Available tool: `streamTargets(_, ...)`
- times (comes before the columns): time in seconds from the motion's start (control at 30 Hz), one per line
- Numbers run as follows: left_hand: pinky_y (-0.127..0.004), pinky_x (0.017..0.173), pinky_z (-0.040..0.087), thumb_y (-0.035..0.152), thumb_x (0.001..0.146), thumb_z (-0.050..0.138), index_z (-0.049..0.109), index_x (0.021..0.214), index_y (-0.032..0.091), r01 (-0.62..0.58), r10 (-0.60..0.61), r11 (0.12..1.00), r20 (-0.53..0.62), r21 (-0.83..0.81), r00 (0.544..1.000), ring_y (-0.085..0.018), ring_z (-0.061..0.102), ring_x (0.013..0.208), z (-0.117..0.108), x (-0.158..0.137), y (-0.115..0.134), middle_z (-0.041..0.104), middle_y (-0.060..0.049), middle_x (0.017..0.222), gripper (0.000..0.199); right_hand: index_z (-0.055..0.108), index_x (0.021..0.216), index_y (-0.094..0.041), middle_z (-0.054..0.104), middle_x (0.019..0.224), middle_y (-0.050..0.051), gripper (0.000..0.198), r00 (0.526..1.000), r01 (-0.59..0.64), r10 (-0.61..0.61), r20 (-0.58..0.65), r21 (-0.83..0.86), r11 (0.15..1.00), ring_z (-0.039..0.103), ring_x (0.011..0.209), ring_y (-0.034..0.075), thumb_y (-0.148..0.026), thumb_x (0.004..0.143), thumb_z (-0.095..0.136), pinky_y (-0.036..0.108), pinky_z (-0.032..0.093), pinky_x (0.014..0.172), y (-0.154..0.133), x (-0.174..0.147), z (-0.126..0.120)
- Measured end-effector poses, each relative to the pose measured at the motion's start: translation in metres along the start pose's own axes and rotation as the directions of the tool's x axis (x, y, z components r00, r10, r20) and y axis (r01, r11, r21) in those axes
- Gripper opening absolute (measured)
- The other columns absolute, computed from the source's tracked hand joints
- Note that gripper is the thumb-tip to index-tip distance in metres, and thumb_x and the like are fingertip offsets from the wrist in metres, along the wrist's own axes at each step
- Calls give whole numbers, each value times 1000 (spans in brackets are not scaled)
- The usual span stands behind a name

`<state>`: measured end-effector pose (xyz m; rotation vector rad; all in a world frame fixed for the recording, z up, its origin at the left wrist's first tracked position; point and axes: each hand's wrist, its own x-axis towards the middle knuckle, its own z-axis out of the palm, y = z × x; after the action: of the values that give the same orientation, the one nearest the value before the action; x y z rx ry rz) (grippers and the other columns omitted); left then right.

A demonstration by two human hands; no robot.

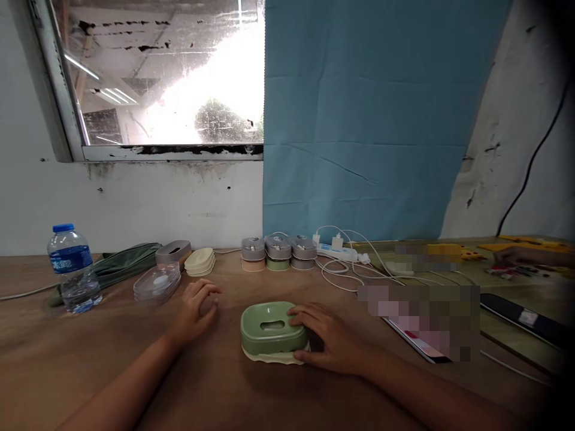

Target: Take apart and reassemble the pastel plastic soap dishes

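Observation:
A green plastic box (263, 329) with an oval slot in its top sits on the table on a cream, wavy-edged base (272, 358). My right hand (323, 335) grips its right side, fingers on the upper rim and thumb low near the base. Further left, my left hand (195, 311) hovers at or just above the tabletop; its fingers are slightly curled and apart, with nothing in them. Closest to that hand are a stack of clear plastic trays (157, 284) and a stack of cream oval pieces (200, 262).
Along the wall stand three small grey-lidded boxes (278, 251), a grey slotted box part (173, 254) and a white power strip (336, 252) with tangled cables. A water bottle (74, 269) is at left. At right lie a partly blurred phone (417, 341) and another person's hand (512, 257).

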<state>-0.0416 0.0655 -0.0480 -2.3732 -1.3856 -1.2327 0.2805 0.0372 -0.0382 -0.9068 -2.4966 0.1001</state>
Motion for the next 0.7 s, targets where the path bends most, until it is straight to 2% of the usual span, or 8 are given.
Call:
streamTargets(0.13,-38,87,35,25,74,50,59,90,25,-28,42,969,-54,245,998,-26,52,94,-9,5,-14,62,-7,95,18,59,102,-21,58,113,10,46,999,37,-36,26,-18,999,52,105,27,-46,65,69,42,38,94,0,-1,-6)
streamTargets(0.2,-40,90,32,24,74,50,59,91,24,10,33,935,-114,354,993,-28,51,99,-17,7,-22,61,-8,98,20,59,101,-21,59,111,9,44,998,54,-54,36,-21,998,53,103,27,-45,65,69,43,37,94,0,-1,-9)
streamTargets(0.3,-42,93,30,23,73,49,59,95,20,190,-71,863,-261,468,963,-30,48,103,-27,6,-39,58,-11,102,25,59,101,-21,60,111,9,42,994,89,-88,59,-23,996,54,101,26,-44,67,69,42,37,93,1,0,-12)
streamTargets(0.4,-42,90,32,23,71,49,59,97,16,434,-240,753,-408,495,881,-31,49,101,-33,3,-57,58,-14,101,29,60,101,-21,60,110,9,41,991,115,-113,69,-26,993,54,101,25,-44,68,68,41,38,92,2,1,-13)
streamTargets(0.47,-41,89,33,25,71,50,60,98,14,528,-317,692,-451,492,835,-31,50,100,-36,1,-68,59,-15,101,31,60,101,-21,61,108,8,40,990,125,-123,69,-26,992,55,99,25,-43,69,68,41,38,91,2,0,-14)
streamTargets(0.53,-40,89,33,28,71,51,61,97,14,546,-357,671,-426,502,831,-31,51,101,-39,-1,-75,61,-15,100,32,61,100,-21,61,107,8,39,989,131,-129,69,-22,991,55,98,25,-42,68,69,41,38,90,2,0,-14)
streamTargets(0.7,-39,90,31,37,71,54,67,83,20,510,-448,681,-252,526,858,-28,53,101,-47,-3,-84,66,-9,96,24,60,102,-21,60,108,8,40,987,137,-137,78,-2,991,54,99,24,-42,69,68,40,37,92,4,0,-15)
